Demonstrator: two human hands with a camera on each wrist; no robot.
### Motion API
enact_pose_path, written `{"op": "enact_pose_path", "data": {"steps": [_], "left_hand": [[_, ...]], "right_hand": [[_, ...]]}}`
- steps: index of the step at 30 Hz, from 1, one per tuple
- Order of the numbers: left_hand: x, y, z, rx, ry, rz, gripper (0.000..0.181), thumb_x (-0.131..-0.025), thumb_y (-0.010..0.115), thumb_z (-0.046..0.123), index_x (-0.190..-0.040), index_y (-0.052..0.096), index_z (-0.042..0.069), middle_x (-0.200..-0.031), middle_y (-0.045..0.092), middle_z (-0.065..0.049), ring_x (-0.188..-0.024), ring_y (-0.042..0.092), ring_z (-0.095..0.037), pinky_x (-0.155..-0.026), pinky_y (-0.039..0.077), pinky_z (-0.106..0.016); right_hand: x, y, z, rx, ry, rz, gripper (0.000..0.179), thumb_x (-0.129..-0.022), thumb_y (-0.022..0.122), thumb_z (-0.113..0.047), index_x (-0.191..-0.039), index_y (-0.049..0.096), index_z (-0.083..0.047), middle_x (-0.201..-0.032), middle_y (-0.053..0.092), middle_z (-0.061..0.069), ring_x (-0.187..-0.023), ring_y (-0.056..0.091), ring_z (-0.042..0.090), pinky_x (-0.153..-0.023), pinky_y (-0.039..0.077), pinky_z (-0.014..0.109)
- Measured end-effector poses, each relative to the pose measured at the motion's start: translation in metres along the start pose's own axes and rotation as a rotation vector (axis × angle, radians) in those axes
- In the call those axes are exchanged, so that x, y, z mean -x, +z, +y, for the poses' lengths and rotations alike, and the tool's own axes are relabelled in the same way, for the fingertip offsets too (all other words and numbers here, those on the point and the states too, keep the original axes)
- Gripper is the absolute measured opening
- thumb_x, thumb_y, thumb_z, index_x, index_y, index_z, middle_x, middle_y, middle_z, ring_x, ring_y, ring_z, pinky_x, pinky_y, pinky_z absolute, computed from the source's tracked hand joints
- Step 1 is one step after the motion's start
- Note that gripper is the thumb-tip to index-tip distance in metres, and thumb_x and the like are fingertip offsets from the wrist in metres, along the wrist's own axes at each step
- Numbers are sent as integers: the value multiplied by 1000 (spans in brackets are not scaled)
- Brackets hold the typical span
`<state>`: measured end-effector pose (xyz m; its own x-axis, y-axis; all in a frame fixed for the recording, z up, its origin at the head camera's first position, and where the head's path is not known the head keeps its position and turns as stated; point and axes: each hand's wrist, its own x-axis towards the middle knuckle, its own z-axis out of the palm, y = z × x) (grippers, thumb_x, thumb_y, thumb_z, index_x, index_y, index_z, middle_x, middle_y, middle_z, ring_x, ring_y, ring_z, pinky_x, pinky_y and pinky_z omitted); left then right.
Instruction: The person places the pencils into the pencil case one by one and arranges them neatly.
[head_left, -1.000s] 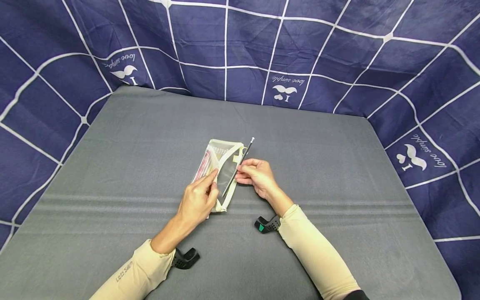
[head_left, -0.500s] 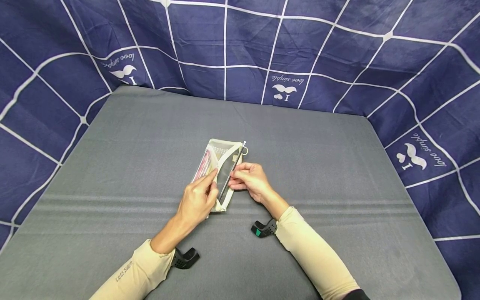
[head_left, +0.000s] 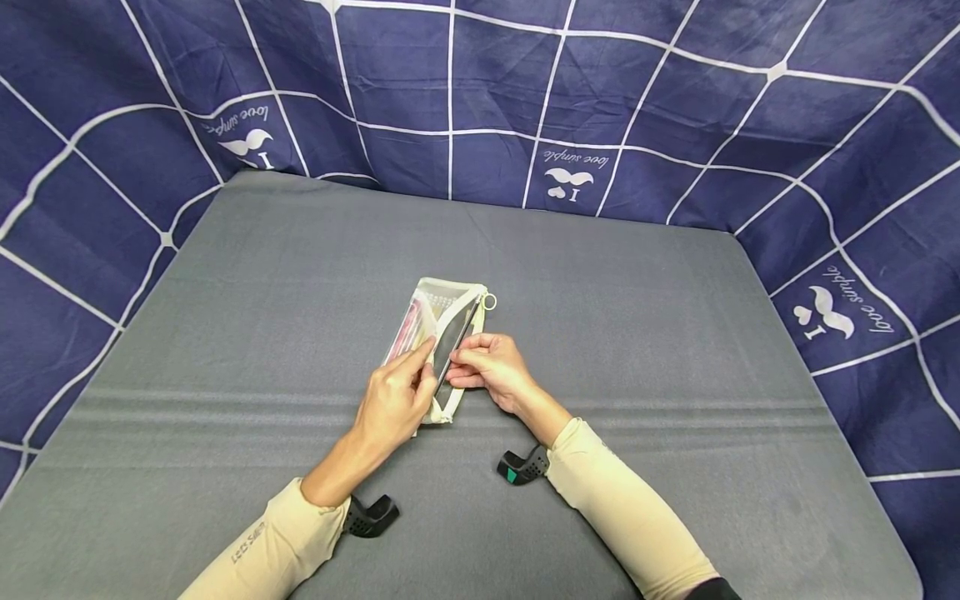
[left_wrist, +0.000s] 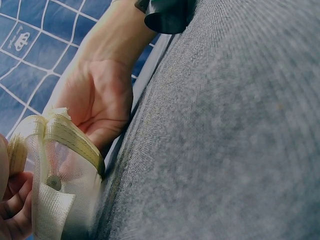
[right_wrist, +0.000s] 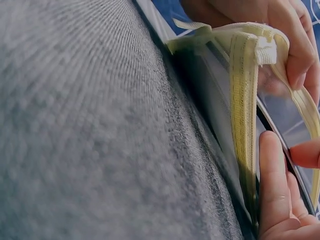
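A grey mat (head_left: 637,350) is covering the table, with a navy grid-patterned cloth (head_left: 675,108) hanging behind and to both sides. The cream mesh pouch (head_left: 442,304) is lying near the mat's middle, and all positions below are given relative to it. My left hand (head_left: 393,400) is pinching its near left edge, holding the mouth apart. My right hand (head_left: 491,367), just right of it, is pinching a dark pen (head_left: 453,346) that is angling into the opening. Risk, as I am judging it: the pen's tip catching on the mesh or zipper tape (right_wrist: 245,100), or the pouch sliding if my grip is slackening. Bare mat is lying well apart on every side of the pouch.
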<state>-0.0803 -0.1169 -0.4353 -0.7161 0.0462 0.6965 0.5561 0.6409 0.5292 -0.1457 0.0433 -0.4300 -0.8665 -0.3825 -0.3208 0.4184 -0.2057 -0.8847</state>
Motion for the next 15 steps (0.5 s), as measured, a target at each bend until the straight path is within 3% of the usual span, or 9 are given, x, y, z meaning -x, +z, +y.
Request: {"op": "enact_pose_path", "data": {"steps": [7, 15], "left_hand": [[0, -1, 0, 6, 8, -8, 38, -81, 58, -4, -117, 67, -11, -71, 60, -7, -57, 50, -14, -49, 44, -31], [-1, -2, 0, 6, 14, -6, 37, -81, 58, -3, -116, 66, -11, -71, 60, -7, -56, 50, -14, -49, 44, -31]], "right_hand": [[-1, 1, 1, -1, 14, 19, 15, -86, 60, 13, -81, 60, -2, -67, 67, 10, -59, 68, 16, -57, 56, 27], [-1, 1, 2, 37, 3, 15, 9, -87, 63, 10, -96, 62, 10, -71, 68, 11, -61, 69, 16, -60, 57, 27]]}}
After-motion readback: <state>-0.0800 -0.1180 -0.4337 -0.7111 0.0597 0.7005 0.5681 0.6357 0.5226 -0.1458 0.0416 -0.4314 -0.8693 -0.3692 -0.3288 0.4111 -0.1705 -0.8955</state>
